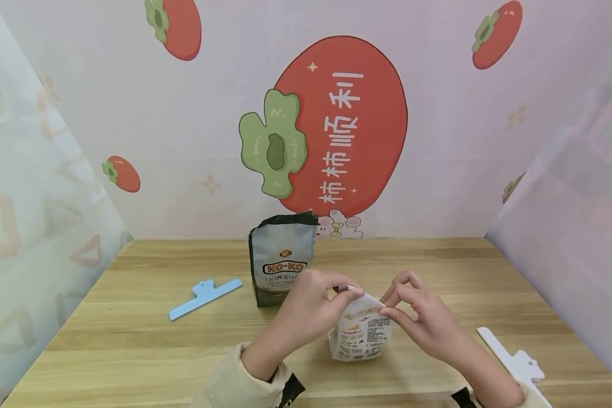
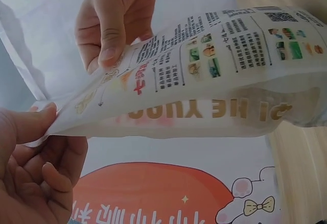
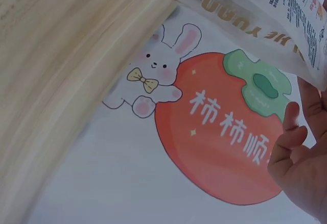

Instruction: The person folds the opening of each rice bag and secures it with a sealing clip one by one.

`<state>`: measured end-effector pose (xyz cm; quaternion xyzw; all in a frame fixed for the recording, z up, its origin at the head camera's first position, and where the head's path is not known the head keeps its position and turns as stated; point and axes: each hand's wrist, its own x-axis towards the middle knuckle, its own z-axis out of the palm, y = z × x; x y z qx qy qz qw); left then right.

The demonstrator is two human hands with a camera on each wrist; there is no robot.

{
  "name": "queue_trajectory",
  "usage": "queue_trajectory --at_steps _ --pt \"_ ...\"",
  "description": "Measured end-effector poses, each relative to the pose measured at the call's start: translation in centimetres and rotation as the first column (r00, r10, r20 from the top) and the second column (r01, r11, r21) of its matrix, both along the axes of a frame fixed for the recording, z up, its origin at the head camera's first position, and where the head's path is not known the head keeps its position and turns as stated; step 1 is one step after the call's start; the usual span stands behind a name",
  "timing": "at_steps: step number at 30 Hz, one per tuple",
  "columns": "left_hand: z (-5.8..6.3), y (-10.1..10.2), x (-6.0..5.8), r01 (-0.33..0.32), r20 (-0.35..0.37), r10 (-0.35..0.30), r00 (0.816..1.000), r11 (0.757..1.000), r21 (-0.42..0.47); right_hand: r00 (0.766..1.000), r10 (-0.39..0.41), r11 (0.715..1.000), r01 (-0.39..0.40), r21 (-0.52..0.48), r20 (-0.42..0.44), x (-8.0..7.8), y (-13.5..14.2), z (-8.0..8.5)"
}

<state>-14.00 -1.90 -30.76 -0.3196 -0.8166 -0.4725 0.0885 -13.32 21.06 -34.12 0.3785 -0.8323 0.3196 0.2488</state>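
Head view: white bag (image 1: 363,335), long axis near-upright, top upward, pinched by both hands (image 1: 317,303) (image 1: 424,317)

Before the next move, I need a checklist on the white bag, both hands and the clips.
1. Left hand pinching the white bag at its top: ok.
2. Right hand pinching the top on the other side: ok.
3. White clip in hand: not ok, lying on the table by the right forearm.
4. Blue clip clear of both hands: ok.
5. KO-KO bag untouched by the left hand: cannot tell, they overlap in the head view.
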Motion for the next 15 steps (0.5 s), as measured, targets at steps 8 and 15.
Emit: queue_trajectory --at_steps 8,15 --pt "-0.1 0.47 -0.17 0.025 -0.171 -0.036 0.985 0.998 -0.063 0.978 -0.065 0.996 0.075 0.047 -0.198 -0.59 0.26 -0.34" --pt "-0.35 0.71 -0.3 0.016 -0.12 -0.027 0.992 0.996 -0.089 0.972 -0.084 0.992 0.102 0.071 -0.219 -0.55 0.18 -0.63"
